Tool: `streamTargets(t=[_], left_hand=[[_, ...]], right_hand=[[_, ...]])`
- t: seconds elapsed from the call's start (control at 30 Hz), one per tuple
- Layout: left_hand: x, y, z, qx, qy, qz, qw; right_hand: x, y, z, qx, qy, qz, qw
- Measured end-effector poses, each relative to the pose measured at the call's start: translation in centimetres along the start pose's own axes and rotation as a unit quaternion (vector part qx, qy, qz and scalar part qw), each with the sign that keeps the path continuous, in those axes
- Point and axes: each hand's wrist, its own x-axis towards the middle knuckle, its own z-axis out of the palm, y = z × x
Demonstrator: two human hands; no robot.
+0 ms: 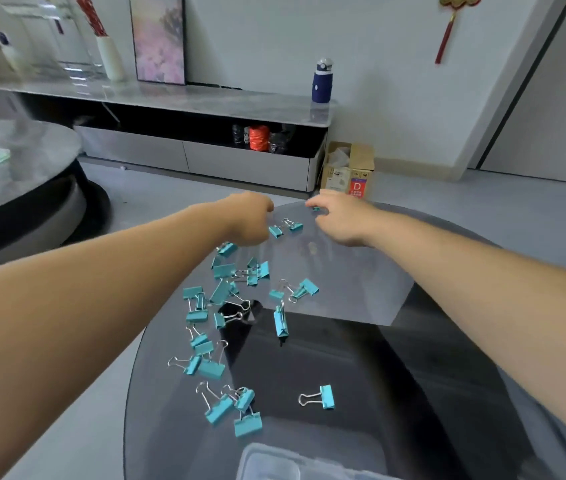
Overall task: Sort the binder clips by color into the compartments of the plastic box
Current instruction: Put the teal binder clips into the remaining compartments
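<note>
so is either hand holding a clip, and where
Cannot tell. The right hand is at a small teal clip, grip hidden; the left hand curls away from view.

Both arms stretch across the table [361, 368]. The left hand [250, 218] hides its own fingers. The right hand [340, 218] curls its fingers [312, 203] just over a small clip [316, 209]; whether they grip it is unclear. A clip pair [276, 231] lies between the hands. The clip pile [221, 292] and the box [267, 460] lie behind the fingers, toward the person.
</note>
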Motion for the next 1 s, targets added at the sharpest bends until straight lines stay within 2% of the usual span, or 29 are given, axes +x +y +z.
streamTargets(t=[0.1,0.23,0.33,0.57,0.83,1.0], left_hand=[[1.8,0.0,0.9,-0.011,-0.031,0.026,0.999],[1.2,0.0,2.1,0.015,-0.024,0.092,0.995],[-0.7,-0.4,2.0,0.052,-0.016,0.117,0.992],[-5.8,-0.5,1.2,0.004,-0.115,0.140,0.984],[-5.2,1.3,1.7,0.025,-0.067,0.163,0.984],[-4.6,3.2,2.3,0.025,-0.048,0.168,0.984]], right_hand=[[4.0,0.2,1.3,-0.031,-0.034,0.011,0.999],[3.4,-0.1,2.7,-0.047,-0.068,-0.043,0.996],[0.5,0.0,3.1,-0.071,-0.059,-0.093,0.991],[-4.5,-0.4,3.6,-0.057,-0.014,-0.145,0.988],[-8.0,0.4,1.1,-0.052,-0.095,-0.049,0.993],[-10.4,0.9,0.8,-0.043,-0.093,-0.027,0.994]])
